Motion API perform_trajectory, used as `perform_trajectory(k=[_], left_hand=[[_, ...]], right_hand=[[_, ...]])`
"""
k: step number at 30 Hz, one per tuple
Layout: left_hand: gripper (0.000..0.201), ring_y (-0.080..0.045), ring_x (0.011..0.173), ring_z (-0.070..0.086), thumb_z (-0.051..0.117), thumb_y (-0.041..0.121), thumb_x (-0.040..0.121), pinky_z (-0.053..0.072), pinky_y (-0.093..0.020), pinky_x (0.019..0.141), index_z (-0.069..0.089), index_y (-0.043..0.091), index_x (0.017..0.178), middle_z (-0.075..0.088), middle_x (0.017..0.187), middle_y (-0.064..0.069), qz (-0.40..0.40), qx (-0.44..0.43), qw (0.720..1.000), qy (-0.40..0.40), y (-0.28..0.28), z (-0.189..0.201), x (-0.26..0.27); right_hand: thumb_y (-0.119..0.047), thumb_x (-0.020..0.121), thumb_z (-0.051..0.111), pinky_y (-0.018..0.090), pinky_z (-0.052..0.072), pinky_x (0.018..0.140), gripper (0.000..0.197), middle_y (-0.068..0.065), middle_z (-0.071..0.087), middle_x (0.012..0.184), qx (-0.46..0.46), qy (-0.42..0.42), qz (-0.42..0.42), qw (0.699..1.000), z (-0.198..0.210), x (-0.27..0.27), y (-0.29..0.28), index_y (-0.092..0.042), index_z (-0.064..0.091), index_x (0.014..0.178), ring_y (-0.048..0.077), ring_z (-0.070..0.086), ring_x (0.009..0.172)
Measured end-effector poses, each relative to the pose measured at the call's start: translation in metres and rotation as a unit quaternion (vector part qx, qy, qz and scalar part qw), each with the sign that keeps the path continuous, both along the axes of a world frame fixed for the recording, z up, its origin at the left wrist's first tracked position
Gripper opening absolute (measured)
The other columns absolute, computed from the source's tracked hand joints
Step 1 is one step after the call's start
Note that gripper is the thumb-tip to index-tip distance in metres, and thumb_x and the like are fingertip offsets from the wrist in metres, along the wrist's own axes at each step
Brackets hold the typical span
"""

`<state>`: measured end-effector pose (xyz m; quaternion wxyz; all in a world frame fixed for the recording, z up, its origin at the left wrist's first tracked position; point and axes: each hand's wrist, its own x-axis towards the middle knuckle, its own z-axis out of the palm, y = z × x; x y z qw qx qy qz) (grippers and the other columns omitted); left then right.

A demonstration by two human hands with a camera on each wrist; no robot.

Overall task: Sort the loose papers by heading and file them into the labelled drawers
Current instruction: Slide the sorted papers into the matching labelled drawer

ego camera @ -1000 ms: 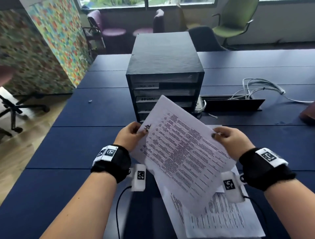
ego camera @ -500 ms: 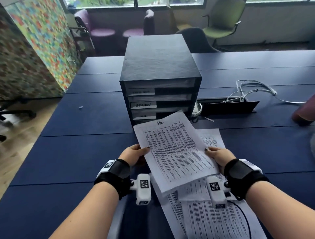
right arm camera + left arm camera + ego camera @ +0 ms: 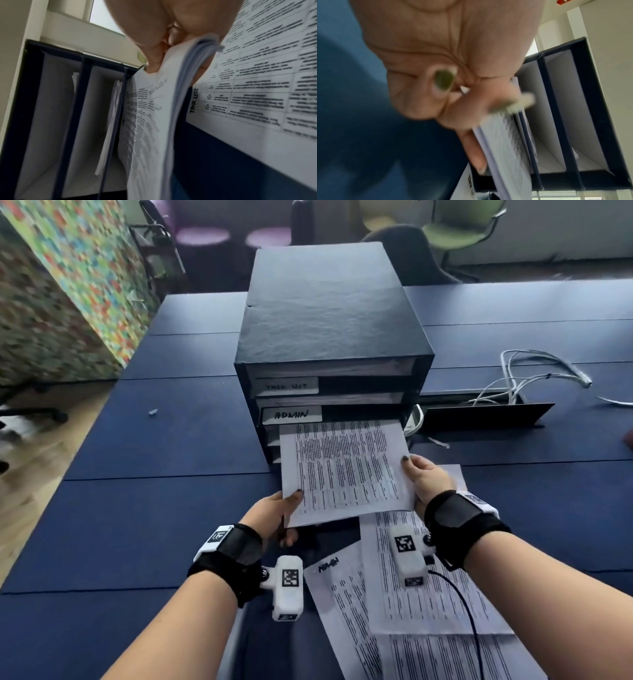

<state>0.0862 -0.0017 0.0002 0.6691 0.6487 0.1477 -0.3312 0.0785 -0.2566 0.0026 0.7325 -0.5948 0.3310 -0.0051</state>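
"ADMIN" on a drawer label [image 3: 292, 414] and loose sheet [image 3: 337, 587].

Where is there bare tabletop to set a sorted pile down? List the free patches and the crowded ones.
Free: the blue table left of the drawer box, bare but for a small scrap; also the strip right of the loose papers. Crowded: in front of the box, where both hands hold a sheet, and by the cables.
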Motion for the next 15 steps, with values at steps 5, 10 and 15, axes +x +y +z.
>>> perform_trajectory(k=[5,10,15], left_hand=[[0.009,-0.013,0.026,0.032,0.044,0.021,0.099,0.027,-0.013,0.03,0.053,0.02,0.1,0.054,0.092,-0.004,0.06,-0.017,0.998,-0.009,-0.006,-0.001,0.03],[0.006,-0.012,0.031,0.038,0.046,0.019,0.099,0.029,-0.014,0.031,0.051,0.017,0.101,0.049,0.092,-0.002,0.102,-0.02,0.994,-0.014,-0.014,0.002,0.055],[0.032,-0.012,0.051,0.066,0.046,0.003,0.097,0.056,-0.022,0.05,0.038,0.004,0.128,0.054,0.095,-0.005,0.193,-0.106,0.975,-0.03,-0.025,0.005,0.075]], right_hand=[[-0.054,0.078,0.062,0.047,0.056,0.064,0.036,0.014,0.064,0.082,-0.15,0.074,0.16,0.973,0.003,0.014,-0.01,-0.021,0.063,0.091,0.028,0.057,0.07],[-0.027,0.09,0.058,0.019,0.032,0.038,0.02,0.007,0.049,0.048,-0.078,0.146,0.217,0.962,0.008,0.021,-0.017,-0.008,0.052,0.089,0.015,0.034,0.035],[0.002,0.089,0.054,0.033,0.059,0.057,0.006,0.016,0.065,0.074,0.153,0.049,0.032,0.986,0.01,0.042,-0.01,0.0,0.05,0.092,0.021,0.069,0.057]])
